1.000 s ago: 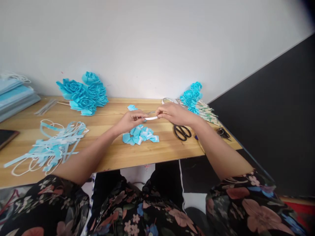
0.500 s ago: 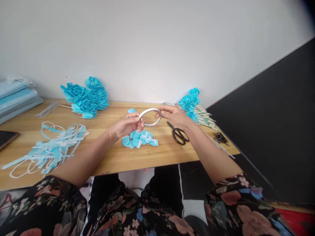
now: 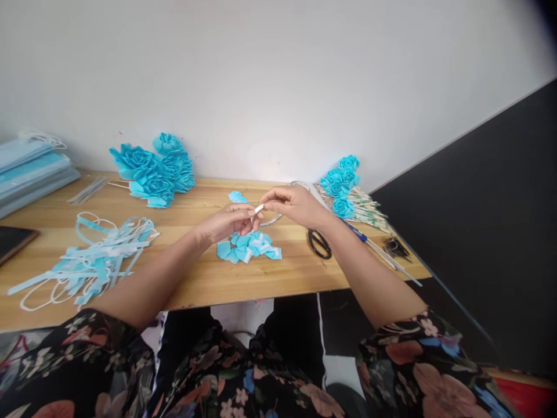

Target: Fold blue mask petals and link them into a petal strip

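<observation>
My left hand (image 3: 232, 222) is closed on a roll of white tape (image 3: 274, 220), whose ring shows partly below the fingers. Thumb and forefinger of my right hand (image 3: 292, 204) pinch at a short white piece of the tape (image 3: 259, 208), right by the left fingertips. The right hand hides much of the roll. Just below both hands lies a heap of small blue fabric pieces (image 3: 235, 253), several with white strips on them. A single blue piece (image 3: 237, 197) lies behind the left hand. Black-handled scissors (image 3: 319, 245) lie partly under my right forearm.
Blue fabric roses (image 3: 159, 174) stand at the back left, more roses (image 3: 342, 181) at the back right beside wrapped sticks (image 3: 368, 209). Cut mask strips and loops (image 3: 104, 261) spread out at left. Folded masks (image 3: 35, 174) and a phone (image 3: 15, 242) are farther left. A blue pen (image 3: 354, 231) lies right.
My right hand has moved left, closer to my left hand, from the ring's far side to the tape piece by the left fingertips. The roll has tipped and is more covered.
</observation>
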A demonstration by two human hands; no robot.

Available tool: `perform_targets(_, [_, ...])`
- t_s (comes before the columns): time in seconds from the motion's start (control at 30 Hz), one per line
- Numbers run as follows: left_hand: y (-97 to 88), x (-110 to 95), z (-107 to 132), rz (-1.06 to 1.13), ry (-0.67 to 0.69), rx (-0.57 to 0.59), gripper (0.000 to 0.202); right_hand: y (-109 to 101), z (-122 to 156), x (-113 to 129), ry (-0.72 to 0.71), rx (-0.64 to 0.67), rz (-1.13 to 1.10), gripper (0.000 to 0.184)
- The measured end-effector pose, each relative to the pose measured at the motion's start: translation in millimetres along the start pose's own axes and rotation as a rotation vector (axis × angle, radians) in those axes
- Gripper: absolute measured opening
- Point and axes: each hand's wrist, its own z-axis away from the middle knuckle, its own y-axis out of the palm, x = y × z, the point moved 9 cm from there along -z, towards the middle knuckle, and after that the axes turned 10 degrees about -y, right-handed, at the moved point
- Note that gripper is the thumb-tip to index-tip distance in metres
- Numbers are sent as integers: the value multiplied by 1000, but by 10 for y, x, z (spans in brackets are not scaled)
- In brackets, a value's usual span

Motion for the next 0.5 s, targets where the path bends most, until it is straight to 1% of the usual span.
perform_targets(0.07, [-5, -59, 11, 45, 52, 15, 31, -35, 34, -80, 5, -118, -148, 23])
perform_targets(0.13, [11, -112, 27, 81, 96, 51, 33, -49, 110, -232, 32, -244, -368, 33])
perform_targets(0.17, [20, -127, 34, 92, 110, 66, 34, -28, 151, -313, 51, -276, -461, 38])
perform_targets(0.27, [43, -109, 36, 102, 104, 94, 34, 82, 242, -481, 103, -276, -603, 47])
perform_targets(0.37, [67, -42, 22, 94, 61, 110, 35, 105, 259, -492, 107, -246, -589, 45])
perform_targets(0.43, [66, -15, 14, 90, 44, 105, 37, 65, 234, -438, 86, -203, -482, 43])
perform_targets(0.5, [45, -11, 9, 78, 38, 85, 38, -1, 204, -383, 70, -158, -311, 43])
